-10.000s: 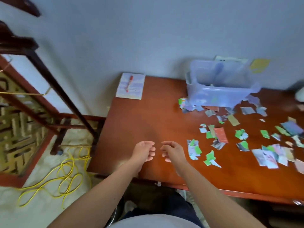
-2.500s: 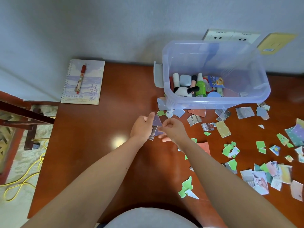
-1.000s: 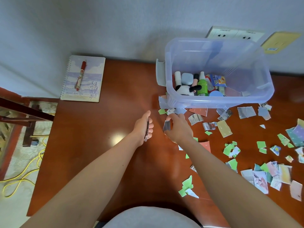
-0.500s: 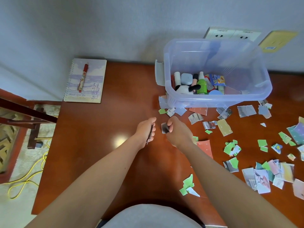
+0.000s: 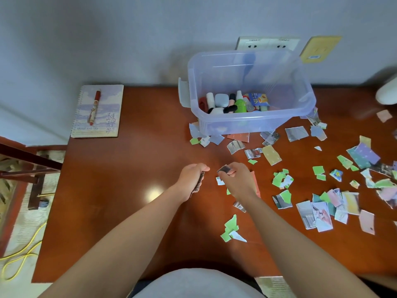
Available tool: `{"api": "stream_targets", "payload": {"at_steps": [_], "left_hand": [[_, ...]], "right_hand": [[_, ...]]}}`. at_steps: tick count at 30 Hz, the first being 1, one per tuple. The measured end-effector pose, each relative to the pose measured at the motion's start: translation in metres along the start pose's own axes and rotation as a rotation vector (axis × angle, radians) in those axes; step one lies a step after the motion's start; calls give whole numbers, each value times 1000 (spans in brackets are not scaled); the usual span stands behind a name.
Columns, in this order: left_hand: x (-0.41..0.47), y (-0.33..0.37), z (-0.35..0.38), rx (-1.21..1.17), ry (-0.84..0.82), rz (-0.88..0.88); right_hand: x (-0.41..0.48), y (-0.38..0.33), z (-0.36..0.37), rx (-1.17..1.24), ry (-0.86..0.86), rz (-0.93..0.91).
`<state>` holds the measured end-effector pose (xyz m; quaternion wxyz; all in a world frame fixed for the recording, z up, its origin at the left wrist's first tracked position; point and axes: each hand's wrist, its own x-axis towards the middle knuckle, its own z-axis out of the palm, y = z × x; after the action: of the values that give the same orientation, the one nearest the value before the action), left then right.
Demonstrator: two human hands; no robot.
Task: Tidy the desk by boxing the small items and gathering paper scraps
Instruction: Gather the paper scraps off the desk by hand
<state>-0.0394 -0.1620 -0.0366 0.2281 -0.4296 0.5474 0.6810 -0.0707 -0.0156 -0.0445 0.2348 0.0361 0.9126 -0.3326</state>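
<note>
A clear plastic box (image 5: 253,123) stands at the back of the brown desk (image 5: 129,173) with several small items (image 5: 234,103) inside. Several paper scraps (image 5: 322,203) lie scattered over the right half of the desk. My left hand (image 5: 191,177) grips a thin stack of scraps (image 5: 199,184) edge-on near the desk's middle. Just to its right, my right hand (image 5: 234,179) pinches one dark scrap (image 5: 223,168) above the desk. A small pile of green scraps (image 5: 231,230) lies near the front edge.
A spiral notebook (image 5: 97,112) with a red pen (image 5: 94,106) on it lies at the back left corner. Wall sockets (image 5: 266,43) and a yellow card (image 5: 320,48) are on the wall behind the box. A yellow cable (image 5: 19,261) lies on the floor at left.
My right hand has picked a dark scrap up from near the box and drawn it back toward me. Both hands have moved slightly nearer, staying side by side.
</note>
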Motion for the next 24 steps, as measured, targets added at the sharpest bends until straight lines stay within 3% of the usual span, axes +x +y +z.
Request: {"api": "stream_targets", "payload": {"at_steps": [7, 12, 17, 24], "left_hand": [[-6, -19, 38, 265, 31, 164], [-7, -24, 57, 545, 78, 290], [-9, -25, 63, 873, 65, 367], [-2, -35, 69, 1122, 134, 510]], "right_hand": [[-6, 35, -25, -114, 152, 89], [-11, 46, -37, -334, -15, -9], [-12, 47, -37, -537, -38, -94], [-2, 42, -42, -604, -139, -211]]}}
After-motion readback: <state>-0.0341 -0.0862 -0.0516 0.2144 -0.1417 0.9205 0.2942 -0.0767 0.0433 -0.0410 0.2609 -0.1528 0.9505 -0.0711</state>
